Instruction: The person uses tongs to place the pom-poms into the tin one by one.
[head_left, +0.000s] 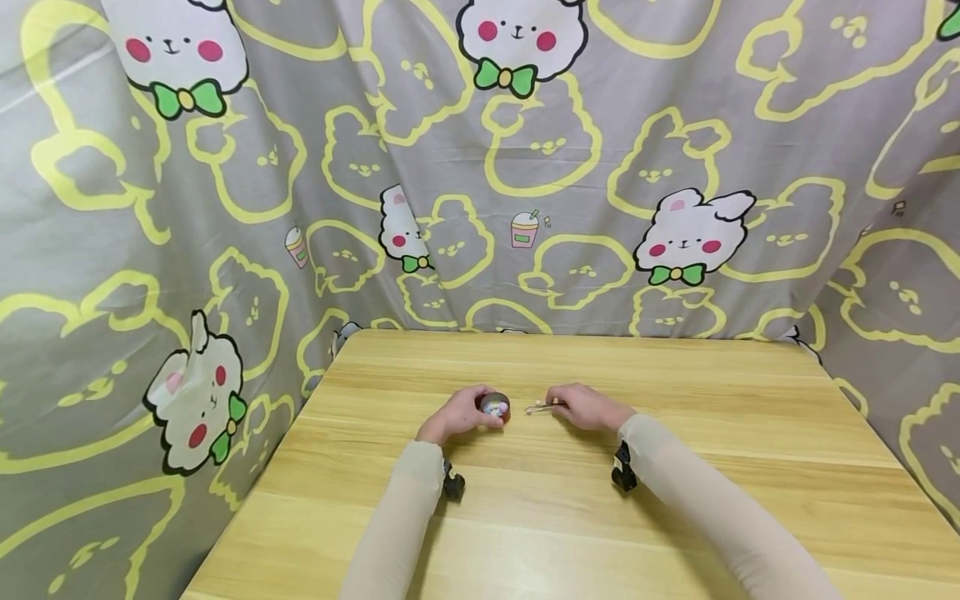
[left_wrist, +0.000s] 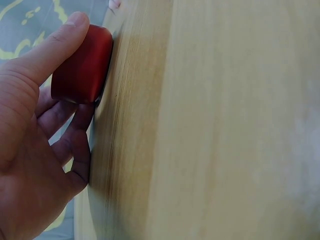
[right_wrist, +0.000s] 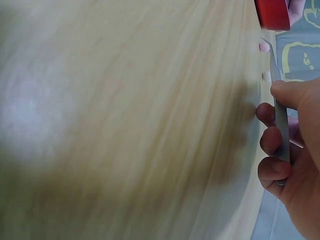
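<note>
My left hand [head_left: 459,412] holds a small round red tin [left_wrist: 84,65] on the table, thumb on the near side and fingers around the far side. Pastel bits [head_left: 495,407] show inside its open top in the head view. To the right, my right hand [head_left: 587,407] grips slim metal tweezers [right_wrist: 281,125] whose bent tip points left toward the tin. By that tip, in the right wrist view, is a small pink piece [right_wrist: 264,47]; whether the tips touch it I cannot tell. A small white piece [right_wrist: 266,76] lies nearer the right fingers.
Both hands work over a wood-grain table [head_left: 525,517], toward its far half. A grey curtain [head_left: 465,167] with yellow outlines and rabbit faces hangs behind the table and along its sides. Black wrist mounts [head_left: 624,468] sit at both cuffs.
</note>
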